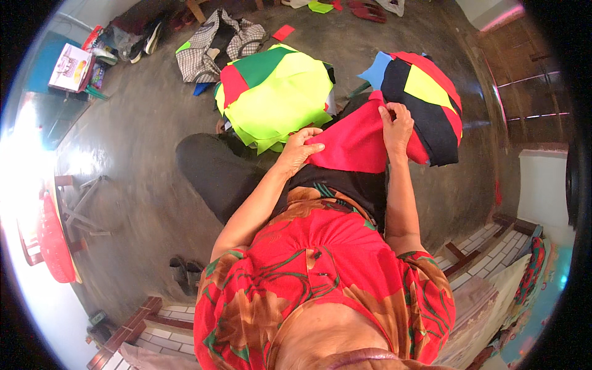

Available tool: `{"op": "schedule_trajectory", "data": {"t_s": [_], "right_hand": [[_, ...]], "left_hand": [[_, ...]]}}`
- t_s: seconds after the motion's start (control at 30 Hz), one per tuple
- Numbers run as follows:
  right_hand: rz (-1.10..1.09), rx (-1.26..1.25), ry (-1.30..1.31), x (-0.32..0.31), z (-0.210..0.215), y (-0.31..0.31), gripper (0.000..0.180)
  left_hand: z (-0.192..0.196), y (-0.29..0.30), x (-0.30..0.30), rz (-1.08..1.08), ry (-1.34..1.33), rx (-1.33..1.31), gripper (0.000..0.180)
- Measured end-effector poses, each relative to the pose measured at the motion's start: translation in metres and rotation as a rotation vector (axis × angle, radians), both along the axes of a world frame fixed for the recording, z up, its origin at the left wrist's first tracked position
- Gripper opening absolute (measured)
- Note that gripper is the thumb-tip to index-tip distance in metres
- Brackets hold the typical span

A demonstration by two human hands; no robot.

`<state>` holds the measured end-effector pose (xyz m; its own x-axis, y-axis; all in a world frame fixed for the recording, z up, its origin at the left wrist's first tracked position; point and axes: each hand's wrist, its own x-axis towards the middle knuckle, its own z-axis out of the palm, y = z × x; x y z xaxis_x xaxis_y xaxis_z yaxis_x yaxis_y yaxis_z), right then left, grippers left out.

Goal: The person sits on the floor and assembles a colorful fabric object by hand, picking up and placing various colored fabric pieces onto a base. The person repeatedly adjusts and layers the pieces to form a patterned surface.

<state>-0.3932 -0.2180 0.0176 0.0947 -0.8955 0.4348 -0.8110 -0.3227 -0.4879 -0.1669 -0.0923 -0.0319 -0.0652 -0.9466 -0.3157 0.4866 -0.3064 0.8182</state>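
Observation:
A red piece of cloth stretches across my lap, held between both hands. My left hand is closed on its left end, thumb and fingers pinching the edge. On the upper right part of the same cloth, my right hand pinches with thumb and fingertips. Just beyond my left hand sits a bulky heap of cloth pieces, mostly neon yellow with green and red. Beside my right hand is a second rounded heap in black, red, yellow and blue. What lies under either heap is hidden.
On the dark floor ahead lie a checked fabric bag and a small red scrap. Shoes and a white box are at the far left. Sandals rest behind me; red slippers lie farther ahead.

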Motion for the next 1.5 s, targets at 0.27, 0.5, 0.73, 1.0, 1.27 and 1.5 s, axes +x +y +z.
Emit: {"op": "schedule_trajectory", "data": {"t_s": [0.27,0.5,0.73,1.0,1.27,1.5], "right_hand": [[0.209,0.035,-0.409,0.044,0.026,-0.007,0.01],[0.323,0.074,-0.536,0.076,0.027,-0.024,0.008],[0.267,0.164,-0.36,0.105,-0.013,-0.097,0.024],[0.467,0.113,-0.133,0.076,0.016,-0.062,0.035],[0.398,-0.015,0.332,0.009,-0.011,0.013,0.031],[0.352,-0.021,0.303,0.016,-0.007,0.018,0.028]], "left_hand": [[0.013,0.014,0.028,0.239,-0.561,-0.174,0.031],[0.048,0.031,0.041,0.384,-0.661,-0.255,0.034],[-0.006,-0.033,0.061,0.38,-0.875,-0.165,0.042],[-0.092,-0.034,0.087,0.388,-0.991,0.029,0.049],[-0.096,-0.026,0.094,0.375,-0.808,0.047,0.044],[-0.097,-0.016,0.106,0.383,-0.927,0.112,0.042]]}}
